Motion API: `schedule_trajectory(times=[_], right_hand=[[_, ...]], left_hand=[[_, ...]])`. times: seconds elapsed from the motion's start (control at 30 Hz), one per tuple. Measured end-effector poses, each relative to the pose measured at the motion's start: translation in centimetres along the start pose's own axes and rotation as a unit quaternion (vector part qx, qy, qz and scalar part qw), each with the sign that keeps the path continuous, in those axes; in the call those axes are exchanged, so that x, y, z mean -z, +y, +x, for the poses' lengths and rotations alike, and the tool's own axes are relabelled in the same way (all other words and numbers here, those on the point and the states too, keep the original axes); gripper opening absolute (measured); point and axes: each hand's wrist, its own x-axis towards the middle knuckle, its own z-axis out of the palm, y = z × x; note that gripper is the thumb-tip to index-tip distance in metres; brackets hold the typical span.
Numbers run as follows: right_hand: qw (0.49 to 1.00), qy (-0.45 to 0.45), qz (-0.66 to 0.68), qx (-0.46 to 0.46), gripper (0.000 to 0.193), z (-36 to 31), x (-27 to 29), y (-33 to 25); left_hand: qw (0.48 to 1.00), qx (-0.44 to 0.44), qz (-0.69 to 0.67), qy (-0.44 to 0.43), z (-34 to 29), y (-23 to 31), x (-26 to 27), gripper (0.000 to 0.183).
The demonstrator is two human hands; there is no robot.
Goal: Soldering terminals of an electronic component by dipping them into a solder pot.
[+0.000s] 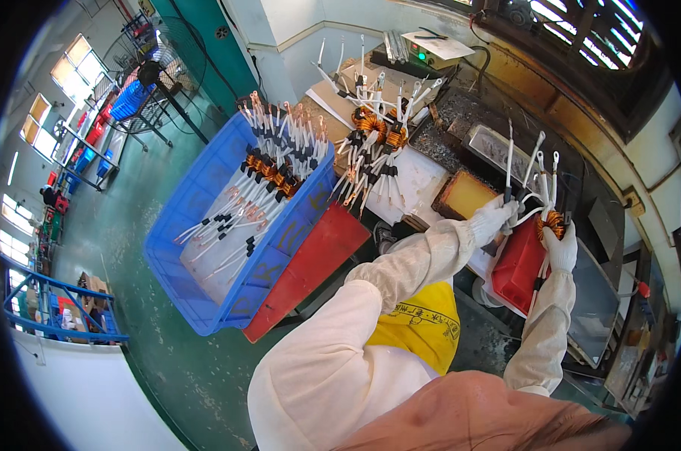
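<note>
My right hand (560, 249), in a pale glove, is closed around a copper-wound ring coil (552, 222) with white leads ending in metal lugs. To its left, my gloved left hand (494, 219) grips a white lead (509, 161) that stands upright with its lug at the top. Whether this lead belongs to the same coil I cannot tell. Just below the hands is a red plastic bin (519, 264). A square pan of yellowish material (467, 195) sits left of my left hand. More ring coils (372, 126) with white leads are heaped on the bench's far left.
A blue crate (239, 316) at left holds many coils with leads, resting on a red surface (310, 263). Behind the bench stand a control box with a green light (423, 54) and a metal tray (498, 149). A dark vent fan (581, 45) is at upper right.
</note>
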Motion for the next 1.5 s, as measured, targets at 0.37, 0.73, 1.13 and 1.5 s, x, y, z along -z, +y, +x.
schedule_trajectory(times=[0.37,0.73,1.13,1.5], right_hand=[[0.842,-0.206,0.495,-0.065,0.036,1.4,-3.7,-13.1],[0.750,-0.272,0.592,-0.115,0.043,2.0,-26.3,-20.6],[0.628,-0.296,0.708,-0.130,0.057,2.8,-37.1,-20.8],[0.915,-0.320,0.132,0.207,0.088,2.1,-35.4,-20.9]], left_hand=[[0.963,-0.267,-0.009,-0.025,-1.6,22.5,0.7,0.020],[0.880,-0.339,0.270,0.195,-5.2,33.7,11.5,0.025],[0.869,-0.360,0.193,0.280,-0.5,33.9,21.6,0.015],[0.849,-0.279,-0.014,0.448,-2.1,32.7,34.2,0.007]])
